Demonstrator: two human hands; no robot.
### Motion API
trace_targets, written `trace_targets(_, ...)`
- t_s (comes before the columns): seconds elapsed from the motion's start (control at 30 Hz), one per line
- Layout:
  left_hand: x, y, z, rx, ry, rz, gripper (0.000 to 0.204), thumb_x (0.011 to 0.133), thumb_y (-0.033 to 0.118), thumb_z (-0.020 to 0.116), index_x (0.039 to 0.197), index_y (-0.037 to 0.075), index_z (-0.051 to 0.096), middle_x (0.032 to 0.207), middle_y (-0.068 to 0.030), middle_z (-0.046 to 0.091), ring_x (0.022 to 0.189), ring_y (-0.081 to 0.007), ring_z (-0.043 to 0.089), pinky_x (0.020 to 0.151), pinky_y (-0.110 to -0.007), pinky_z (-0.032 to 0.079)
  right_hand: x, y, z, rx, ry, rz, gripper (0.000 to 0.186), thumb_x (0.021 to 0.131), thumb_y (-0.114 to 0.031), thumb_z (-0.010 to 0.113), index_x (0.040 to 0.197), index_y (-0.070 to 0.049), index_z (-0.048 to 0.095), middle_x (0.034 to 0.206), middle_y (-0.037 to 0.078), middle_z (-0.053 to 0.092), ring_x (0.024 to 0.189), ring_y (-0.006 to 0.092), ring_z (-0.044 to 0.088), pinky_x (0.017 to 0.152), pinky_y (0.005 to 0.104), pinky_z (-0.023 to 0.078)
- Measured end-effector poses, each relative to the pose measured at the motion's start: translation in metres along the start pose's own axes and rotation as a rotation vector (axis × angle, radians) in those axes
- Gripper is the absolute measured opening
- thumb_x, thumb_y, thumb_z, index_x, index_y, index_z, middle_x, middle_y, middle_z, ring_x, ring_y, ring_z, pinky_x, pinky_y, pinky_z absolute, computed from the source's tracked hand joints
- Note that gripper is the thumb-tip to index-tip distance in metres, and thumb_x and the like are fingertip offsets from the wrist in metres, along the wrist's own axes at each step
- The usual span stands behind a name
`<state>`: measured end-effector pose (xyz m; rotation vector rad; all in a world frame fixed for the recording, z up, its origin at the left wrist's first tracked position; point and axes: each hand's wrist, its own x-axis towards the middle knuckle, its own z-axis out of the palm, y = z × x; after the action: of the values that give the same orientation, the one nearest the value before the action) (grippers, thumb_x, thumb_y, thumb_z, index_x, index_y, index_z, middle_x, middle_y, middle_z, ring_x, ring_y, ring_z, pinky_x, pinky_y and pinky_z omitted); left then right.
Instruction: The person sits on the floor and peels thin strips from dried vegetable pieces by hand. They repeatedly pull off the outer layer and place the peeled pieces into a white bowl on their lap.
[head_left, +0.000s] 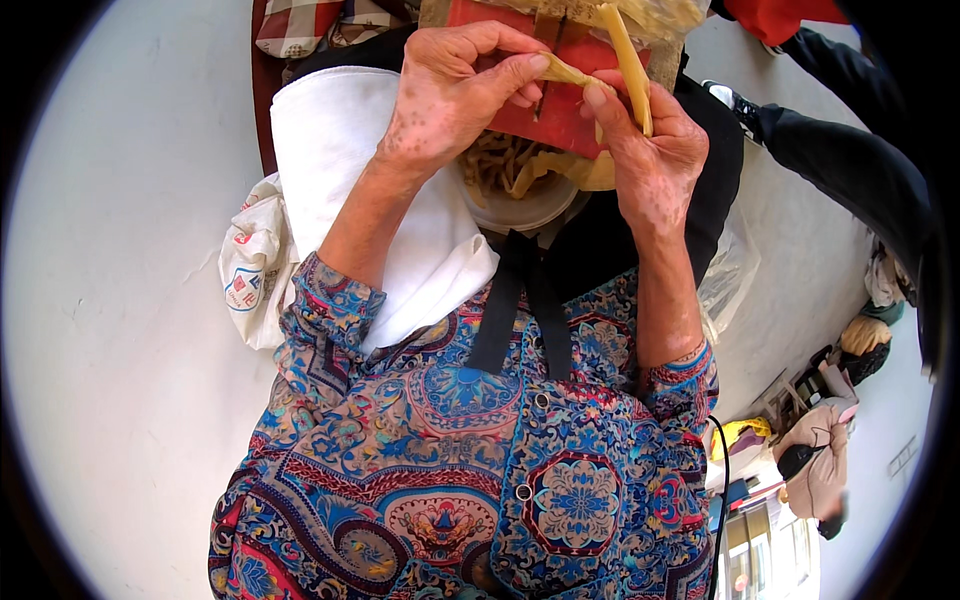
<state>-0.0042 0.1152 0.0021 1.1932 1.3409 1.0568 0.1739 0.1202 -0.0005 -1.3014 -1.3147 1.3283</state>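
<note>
In the head view my left hand (450,100) pinches one end of a pale yellow dried strip (565,72) between thumb and fingers. My right hand (660,175) grips the same strip, along with a longer, rolled yellow piece (625,55) that sticks up from its fingers. Behind both hands lie a red board (535,125) with a dark metal fitting and a crumpled clear plastic bag (660,18). Under them a round bowl (520,220) holds a tangle of yellowish strips, partly hidden. A white cloth (330,140) covers the left of my lap.
A printed white sack (250,260) lies left, and checked fabric (290,25) top left. Another person's dark-trousered leg (840,180) and shoe (730,105) are at upper right. Clear plastic (730,260) is beside my right arm; bags, bundles (860,340) and apparently a person in beige (810,450) appear farther right.
</note>
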Motion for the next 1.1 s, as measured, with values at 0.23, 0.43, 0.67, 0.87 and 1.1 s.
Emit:
trace_targets(0.23,0.006,-0.010,0.006,-0.192,0.063,0.023,0.013,0.085,0.007,0.065,0.091,-0.004,0.066,0.071,-0.0068,0.066,0.061,-0.0081,0.062,0.058,-0.019,0.052,0.007,0.000,0.004,0.082,0.004,0.058,0.019,0.083,-0.014,0.071,0.094,0.001,0.067,0.064,-0.004,0.055,0.056,0.0015,0.047,0.049,0.0171,0.038)
trace_targets(0.43,0.008,-0.022,-0.002,-0.039,0.116,-0.095,0.013,0.085,0.008,0.066,0.092,-0.002,0.067,0.076,-0.0050,0.065,0.063,-0.0070,0.060,0.059,-0.020,0.052,0.009,0.010,0.004,0.118,0.042,0.105,0.018,0.083,-0.014,0.070,0.091,0.001,0.067,0.067,-0.001,0.061,0.056,0.0024,0.050,0.048,0.0166,0.040)
trace_targets(0.67,0.018,-0.007,-0.021,-0.038,0.226,0.154,0.018,0.085,0.008,0.067,0.098,-0.004,0.067,0.083,-0.0083,0.068,0.065,-0.0099,0.062,0.061,-0.021,0.052,0.008,0.010,-0.007,0.301,-0.018,0.254,0.018,0.086,-0.015,0.066,0.091,0.001,0.067,0.067,0.001,0.063,0.054,0.0029,0.049,0.046,0.0165,0.036)
trace_targets(0.87,0.065,0.028,-0.027,0.007,0.256,0.266,0.013,0.086,0.008,0.062,0.091,-0.004,0.065,0.069,-0.0022,0.063,0.061,-0.0072,0.058,0.055,-0.018,0.046,0.000,0.015,-0.015,0.345,-0.036,0.341,0.019,0.090,-0.016,0.060,0.091,0.002,0.067,0.066,0.001,0.062,0.051,0.0019,0.044,0.045,0.0179,0.032)
trace_targets(1.1,0.115,-0.010,-0.051,0.255,0.284,0.497,0.013,0.082,0.004,0.060,0.091,-0.003,0.066,0.077,-0.0129,0.065,0.063,-0.0171,0.062,0.061,-0.027,0.050,-0.018,0.025,-0.005,0.141,-0.094,0.281,0.024,0.093,-0.020,0.058,0.091,0.003,0.065,0.067,-0.002,0.058,0.061,0.0031,0.047,0.054,0.0199,0.039)
